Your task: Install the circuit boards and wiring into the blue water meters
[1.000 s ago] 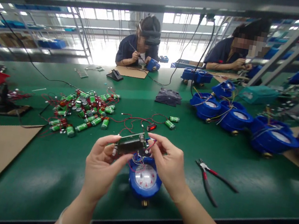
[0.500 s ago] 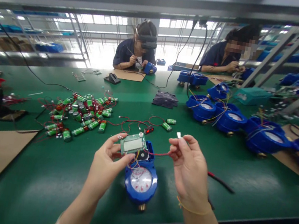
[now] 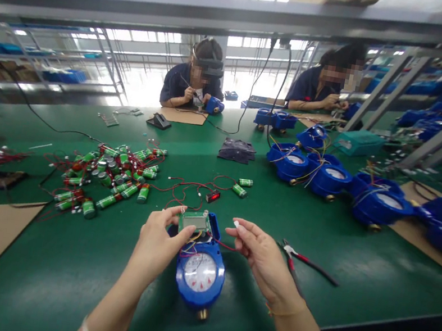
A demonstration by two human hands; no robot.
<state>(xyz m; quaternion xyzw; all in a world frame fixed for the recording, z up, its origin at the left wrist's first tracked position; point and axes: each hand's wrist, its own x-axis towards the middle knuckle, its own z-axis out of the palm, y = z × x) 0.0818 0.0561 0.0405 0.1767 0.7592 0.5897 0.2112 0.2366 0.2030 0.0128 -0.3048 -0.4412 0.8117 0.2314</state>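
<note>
My left hand (image 3: pixel 163 238) grips a green circuit board (image 3: pixel 207 221) with a grey display by its left edge, fingers behind and thumb in front. The board is tilted over the upper part of a blue water meter (image 3: pixel 197 292), whose round dial faces up and whose brass fitting points towards me. Thin coloured wires run between board and meter. To the right, my right hand (image 3: pixel 260 249) pinches a small white connector (image 3: pixel 236 224) between thumb and fingertips. A red lead (image 3: pixel 226 246) stretches from the meter's upper housing to this hand.
Left of the meter lies a heap of green batteries (image 3: pixel 117 170) with red leads. A small red-lit display module (image 3: pixel 213 196) sits behind the board. Pliers (image 3: pixel 307 260) lie by my right forearm. Several blue meters (image 3: pixel 332 176) stand at right; two co-workers sit across the table.
My left hand has lowered the circuit board closer to the meter. My right hand, holding the white connector, has moved down and left, nearer the board. The pliers now show more fully.
</note>
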